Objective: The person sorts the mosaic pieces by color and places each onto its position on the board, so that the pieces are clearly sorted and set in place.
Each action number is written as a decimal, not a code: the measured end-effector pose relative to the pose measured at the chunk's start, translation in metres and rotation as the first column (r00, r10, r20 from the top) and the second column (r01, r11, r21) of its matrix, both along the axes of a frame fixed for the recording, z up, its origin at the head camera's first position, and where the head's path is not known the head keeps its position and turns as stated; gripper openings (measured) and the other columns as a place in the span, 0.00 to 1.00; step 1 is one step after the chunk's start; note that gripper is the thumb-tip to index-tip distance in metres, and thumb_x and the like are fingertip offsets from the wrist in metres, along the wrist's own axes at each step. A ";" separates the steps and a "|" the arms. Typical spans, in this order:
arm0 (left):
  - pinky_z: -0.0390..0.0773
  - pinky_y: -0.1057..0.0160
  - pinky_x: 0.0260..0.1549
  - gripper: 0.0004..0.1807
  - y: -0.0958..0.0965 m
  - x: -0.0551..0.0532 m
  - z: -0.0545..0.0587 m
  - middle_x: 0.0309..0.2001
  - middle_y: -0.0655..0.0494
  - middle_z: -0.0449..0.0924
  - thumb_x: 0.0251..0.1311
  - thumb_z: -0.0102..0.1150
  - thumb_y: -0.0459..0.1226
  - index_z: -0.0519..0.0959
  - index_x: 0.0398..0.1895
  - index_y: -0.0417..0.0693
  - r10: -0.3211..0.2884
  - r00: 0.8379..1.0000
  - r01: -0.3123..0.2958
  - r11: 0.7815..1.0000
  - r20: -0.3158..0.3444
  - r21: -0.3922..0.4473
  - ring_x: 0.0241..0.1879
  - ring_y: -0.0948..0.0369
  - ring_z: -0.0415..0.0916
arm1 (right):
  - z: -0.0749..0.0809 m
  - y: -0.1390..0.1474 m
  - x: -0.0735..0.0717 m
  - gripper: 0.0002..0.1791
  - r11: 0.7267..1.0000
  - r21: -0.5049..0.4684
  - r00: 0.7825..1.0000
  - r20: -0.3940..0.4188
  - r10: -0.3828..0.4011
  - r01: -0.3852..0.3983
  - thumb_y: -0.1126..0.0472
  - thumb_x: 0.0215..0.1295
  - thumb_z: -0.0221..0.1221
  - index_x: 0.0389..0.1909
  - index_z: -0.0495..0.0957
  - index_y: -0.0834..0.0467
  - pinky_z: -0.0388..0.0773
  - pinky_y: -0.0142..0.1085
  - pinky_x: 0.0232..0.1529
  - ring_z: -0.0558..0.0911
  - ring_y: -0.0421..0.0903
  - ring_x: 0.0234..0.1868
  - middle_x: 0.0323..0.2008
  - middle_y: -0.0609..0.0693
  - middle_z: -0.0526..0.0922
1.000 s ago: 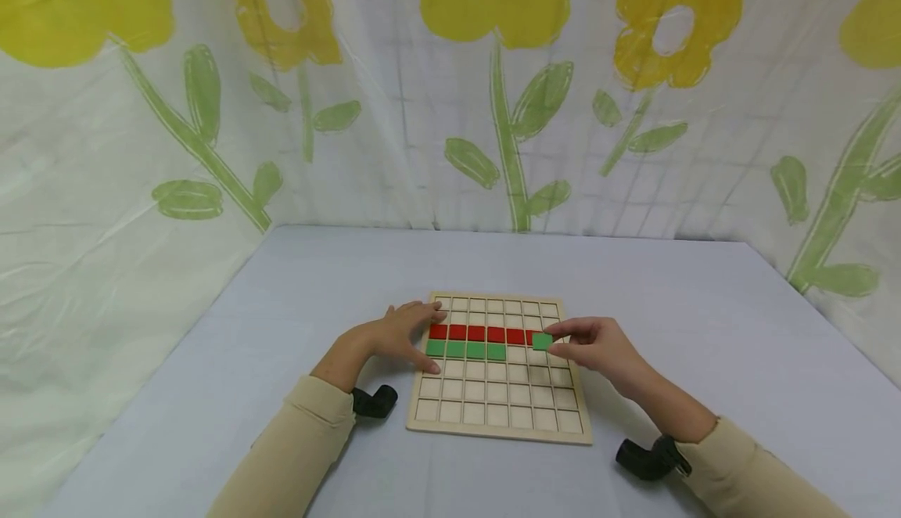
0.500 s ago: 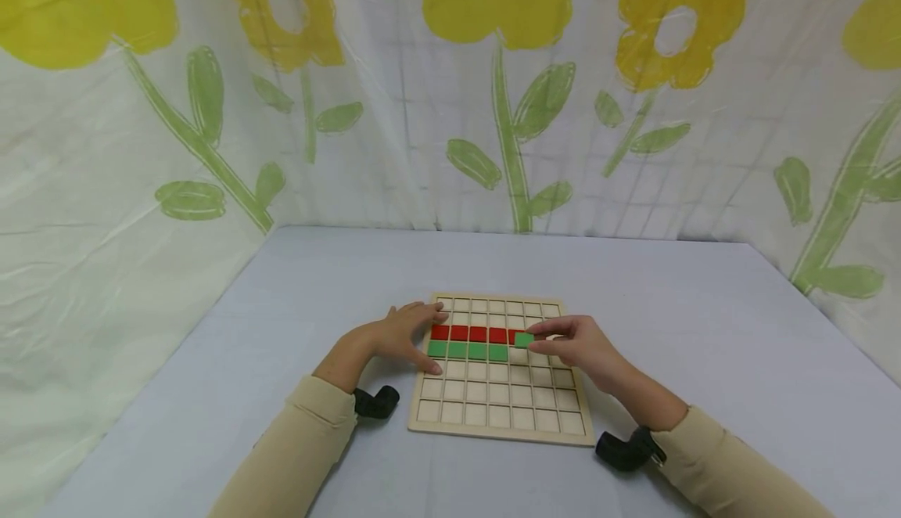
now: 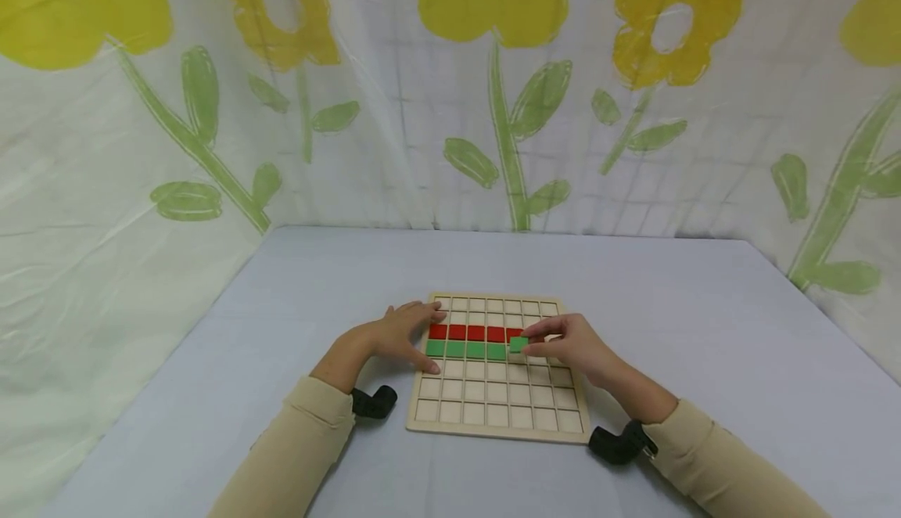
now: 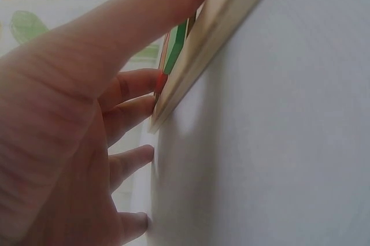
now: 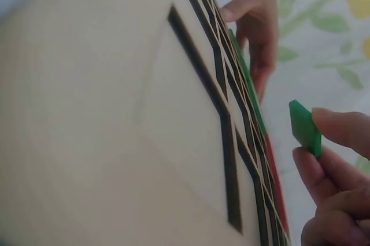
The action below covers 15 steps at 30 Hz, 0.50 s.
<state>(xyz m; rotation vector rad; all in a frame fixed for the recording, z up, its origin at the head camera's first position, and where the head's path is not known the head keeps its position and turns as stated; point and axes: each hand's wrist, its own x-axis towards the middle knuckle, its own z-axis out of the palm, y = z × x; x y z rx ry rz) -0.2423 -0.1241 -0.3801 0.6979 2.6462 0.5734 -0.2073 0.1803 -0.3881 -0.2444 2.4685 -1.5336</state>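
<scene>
A square wooden grid board (image 3: 493,431) lies on the table, with a row of red tiles (image 3: 475,333) and a row of green tiles (image 3: 455,349) in its cells. My left hand (image 3: 394,339) rests at the board's left edge with fingers spread; in the left wrist view the thumb (image 4: 144,15) reaches over the rim. Between thumb and fingertips, my right hand (image 3: 579,347) pinches a loose green tile (image 3: 518,344). That tile hovers above the cell right of the last placed green one, apart from the board in the right wrist view. The right hand covers some cells.
A pale cloth covers the table (image 3: 669,330), which extends on both sides of the board. Behind it hangs a white curtain (image 3: 394,150) with yellow flowers. Black wrist mounts (image 3: 619,445) sit low beside the board, near each sleeve cuff.
My right hand has carried the green tile left across the red row, then slightly nearer, beside the green row's end. The left hand has stayed in place.
</scene>
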 end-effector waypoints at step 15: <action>0.37 0.39 0.69 0.49 -0.001 0.001 0.000 0.74 0.54 0.48 0.41 0.71 0.55 0.61 0.68 0.55 0.000 1.000 0.000 1.000 -0.008 0.013 0.74 0.50 0.40 | 0.011 -0.003 -0.004 0.19 1.000 0.026 0.999 0.042 0.002 -0.003 0.55 0.51 0.68 0.44 0.82 0.59 0.71 0.33 0.30 0.74 0.43 0.39 0.43 0.51 0.80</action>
